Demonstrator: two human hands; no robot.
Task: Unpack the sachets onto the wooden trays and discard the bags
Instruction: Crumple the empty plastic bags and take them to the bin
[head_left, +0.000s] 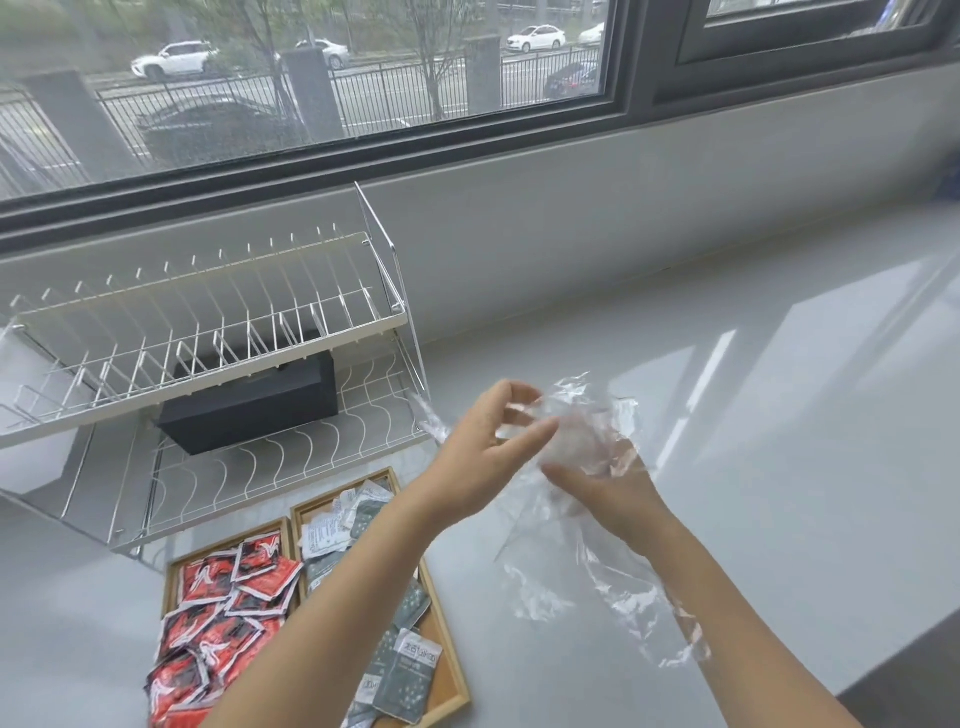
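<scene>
Both hands work the empty clear plastic bag (587, 431) above the grey counter (779, 389), right of the wooden trays (447, 670). Left hand (488, 452) pinches the bag's upper end; right hand (608, 488) closes on its middle, the rest trailing down along the right forearm. Red sachets (218, 613) and grey sachets (405, 670) fill the trays. No bin visible. Dish rack (208, 322) stands behind the trays, under a window.

Two trays (451, 670) of sachets (228, 613) before the dish rack (208, 332), bag (587, 441) right of them
</scene>
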